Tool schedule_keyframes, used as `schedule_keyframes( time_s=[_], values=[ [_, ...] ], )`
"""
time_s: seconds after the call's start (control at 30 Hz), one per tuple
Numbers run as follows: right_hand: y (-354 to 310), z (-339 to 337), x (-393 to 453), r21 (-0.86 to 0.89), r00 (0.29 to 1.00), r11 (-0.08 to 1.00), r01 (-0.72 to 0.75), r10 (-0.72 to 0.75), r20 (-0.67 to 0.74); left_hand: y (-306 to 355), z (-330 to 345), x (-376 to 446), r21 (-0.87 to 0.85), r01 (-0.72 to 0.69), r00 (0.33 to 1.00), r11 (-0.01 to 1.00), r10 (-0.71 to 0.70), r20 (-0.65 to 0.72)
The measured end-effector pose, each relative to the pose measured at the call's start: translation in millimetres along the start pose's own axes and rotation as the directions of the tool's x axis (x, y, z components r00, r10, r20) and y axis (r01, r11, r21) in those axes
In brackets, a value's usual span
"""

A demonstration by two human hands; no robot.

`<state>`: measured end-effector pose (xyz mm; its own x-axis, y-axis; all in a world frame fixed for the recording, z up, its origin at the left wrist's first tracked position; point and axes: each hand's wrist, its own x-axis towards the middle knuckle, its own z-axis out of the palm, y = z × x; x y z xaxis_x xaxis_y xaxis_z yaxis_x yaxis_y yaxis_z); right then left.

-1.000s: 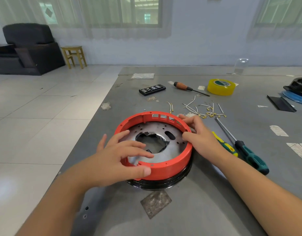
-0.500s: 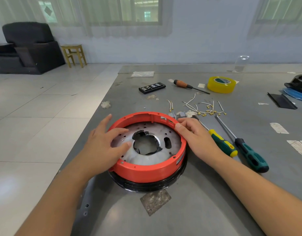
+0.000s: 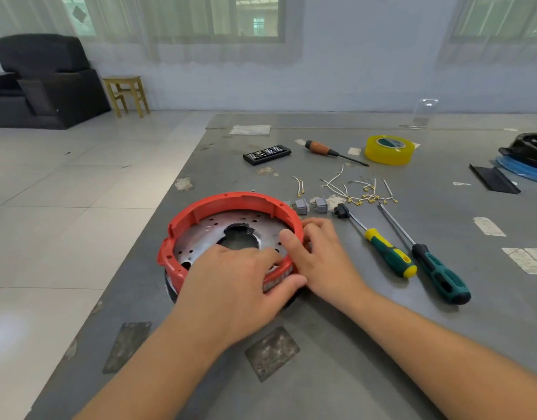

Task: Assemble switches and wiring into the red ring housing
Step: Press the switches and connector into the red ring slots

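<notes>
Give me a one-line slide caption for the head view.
Both hands, left and right, grip the red ring housing on the table; switches and wires lie beyond.

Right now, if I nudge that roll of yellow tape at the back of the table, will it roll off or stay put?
The yellow tape roll lies flat on its side on the table, so a nudge would probably slide it, not roll it. It looks like a thick, full roll, likely firm and fairly light. On the smooth grey surface it may skid easily.
</notes>
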<state>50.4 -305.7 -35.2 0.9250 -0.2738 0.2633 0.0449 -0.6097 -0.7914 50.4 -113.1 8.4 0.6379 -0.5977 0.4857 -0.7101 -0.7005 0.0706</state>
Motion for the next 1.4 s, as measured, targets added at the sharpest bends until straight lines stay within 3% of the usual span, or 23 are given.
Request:
schedule_keyframes(
  time_s=[0.07, 0.2, 0.33, 0.47, 0.67, 0.83, 1.17, 1.4],
  values=[
    [-1, 0, -2, 0.024, 1.0, 1.0, 0.018, -0.018, 0.019, 4, 3, 0, 0.095, -0.038, 0.999, 0.995, 0.035, 0.033],
    [7, -12, 5, 0.109, 0.999, 0.993, -0.04, 0.04, 0.004, -4, 3, -1, 0.114, 0.011, 0.999, 0.993, -0.016, 0.041],
    [19, -14, 16, 0.027, 0.997, 0.996, -0.081, 0.081, 0.008, -11, 4, -2, 0.062, 0.184, 0.978, 0.981, -0.189, 0.084],
    [22, -12, 27, -0.067, 0.996, 0.994, -0.087, 0.088, 0.006, -10, 8, -1, 0.115, 0.245, 0.964, 0.963, -0.254, 0.079],
    [25, -5, 61, -0.316, 0.996, 0.945, 0.085, -0.093, -0.01, -6, 7, -2, 0.146, 0.317, 0.946, 0.937, -0.324, 0.027],
    [17, 9, 91, -0.588, 0.959, 0.783, 0.205, -0.279, -0.037, -9, 10, -1, 0.116, 0.292, 0.956, 0.949, -0.293, -0.007],
    [20, 37, 109, -0.646, 0.948, 0.7, 0.304, -0.292, 0.13, -20, 17, 1, 0.117, 0.274, 0.962, 0.955, -0.272, -0.035],
    [23, 34, 105, -0.596, 0.936, 0.736, 0.321, -0.34, 0.084, -21, 17, 1, 0.105, 0.289, 0.957, 0.952, -0.287, -0.032]
  ],
)
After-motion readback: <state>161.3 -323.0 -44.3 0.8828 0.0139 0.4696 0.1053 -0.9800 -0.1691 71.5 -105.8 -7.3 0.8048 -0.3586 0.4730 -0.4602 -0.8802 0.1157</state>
